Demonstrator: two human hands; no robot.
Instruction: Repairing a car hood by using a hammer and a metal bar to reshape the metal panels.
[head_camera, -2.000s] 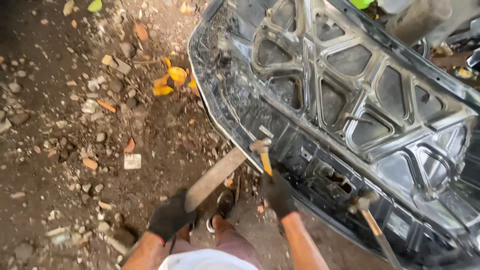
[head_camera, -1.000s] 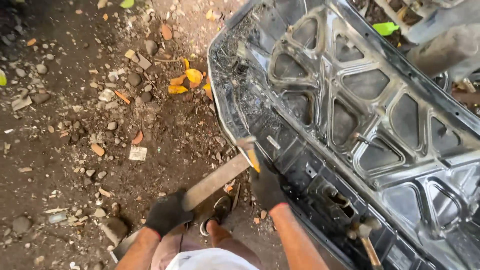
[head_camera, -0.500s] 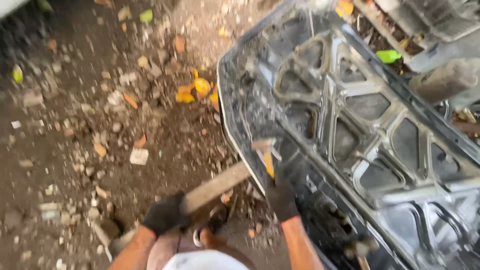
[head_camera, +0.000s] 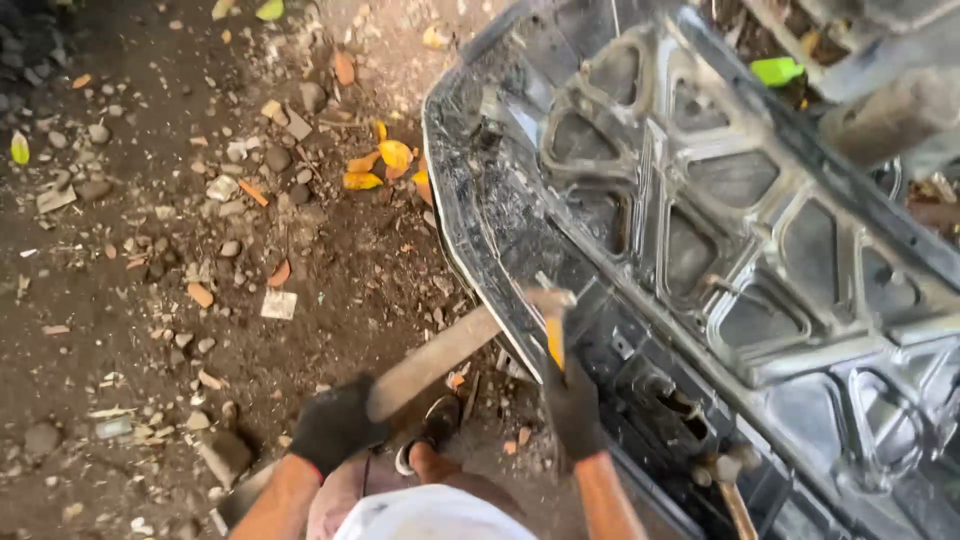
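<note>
The hammer (head_camera: 550, 318), with a yellow-orange handle and a metal head, stands upright against the near rim of the car hood (head_camera: 720, 230), which lies underside up on the dirt ground (head_camera: 150, 250). The gloved right hand (head_camera: 574, 405) has its grip closed around the lower handle. At eight o'clock from the hammer head, a flat wooden bar (head_camera: 432, 360) slants with its far end at the hood's edge; the gloved left hand (head_camera: 335, 422) has its grip closed on its near end. A second hammer (head_camera: 728, 475) rests on the hood at four o'clock. Yellow leaves (head_camera: 385, 165) lie at eleven o'clock beside the rim.
</note>
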